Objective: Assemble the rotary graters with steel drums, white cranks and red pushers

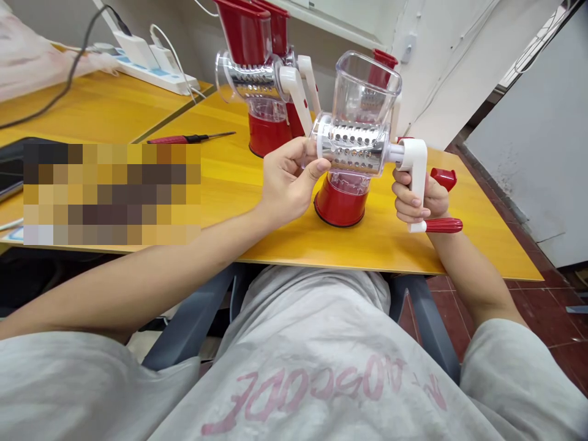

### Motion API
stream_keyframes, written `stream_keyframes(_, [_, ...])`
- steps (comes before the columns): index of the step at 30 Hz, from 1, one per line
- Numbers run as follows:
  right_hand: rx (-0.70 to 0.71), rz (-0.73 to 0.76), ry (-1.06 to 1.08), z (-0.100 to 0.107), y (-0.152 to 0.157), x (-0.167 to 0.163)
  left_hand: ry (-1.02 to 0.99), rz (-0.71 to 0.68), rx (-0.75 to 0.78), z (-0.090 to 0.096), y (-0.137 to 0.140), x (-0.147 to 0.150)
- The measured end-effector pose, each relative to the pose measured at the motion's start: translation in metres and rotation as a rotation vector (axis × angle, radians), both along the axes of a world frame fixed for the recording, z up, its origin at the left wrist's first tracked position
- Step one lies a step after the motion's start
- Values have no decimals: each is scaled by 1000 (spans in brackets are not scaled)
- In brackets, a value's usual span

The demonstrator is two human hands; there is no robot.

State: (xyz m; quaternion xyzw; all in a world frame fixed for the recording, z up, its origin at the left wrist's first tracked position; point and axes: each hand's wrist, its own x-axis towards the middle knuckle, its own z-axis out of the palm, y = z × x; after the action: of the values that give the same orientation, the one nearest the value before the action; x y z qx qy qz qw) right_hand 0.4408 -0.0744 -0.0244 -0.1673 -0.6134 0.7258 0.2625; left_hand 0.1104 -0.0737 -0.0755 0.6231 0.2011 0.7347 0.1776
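A rotary grater (342, 205) with a red base stands upright on the table in front of me. Its clear hopper (353, 73) opens upward, and a perforated metal drum (361, 147) lies sideways in the clear housing. My left hand (289, 177) grips the left end of the housing, thumb in front and fingers partly hidden behind. On the right side, my right hand (408, 199) has its fingers curled round the white crank (417, 159). The crank hangs downward, its red handle (444, 225) pointing right, below that hand.
More red-topped graters (271, 128) stand behind. A red-handled screwdriver (184, 139) lies to the left, near a power strip (151, 76) with cables. A dark phone-like device (11, 168) is at the far left, beside a blurred patch. A small red piece (443, 179) shows behind my right hand.
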Motion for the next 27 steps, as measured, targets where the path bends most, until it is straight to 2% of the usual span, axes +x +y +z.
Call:
stream_keyframes(4, [80, -6, 11, 6, -5, -3, 47, 45, -27, 3, -6, -3])
stream_keyframes(7, [262, -133, -26, 11, -8, -3, 24, 38, -30, 4, -4, -3])
stream_keyframes(9, [488, -289, -56, 12, -6, -1, -3, -2, -48, 4, 0, -3])
stream_keyframes(13, [1112, -645, -226, 7, 7, 12, -20, -74, -97, 0, 11, -4])
stream_keyframes(15, [1381, -724, -334, 4, 13, 19, -35, -86, -93, -3, 15, -6])
stream_keyframes(17, [1564, -760, -412, 2, 15, 22, -46, -76, -90, -5, 19, -9])
stream_keyframes(21, [1793, -786, -452, -3, 9, 17, -5, -40, -115, -8, 19, -16])
stream_keyframes(27, [1999, -750, -293, -13, -5, -3, 19, -18, -99, -9, 18, -19])
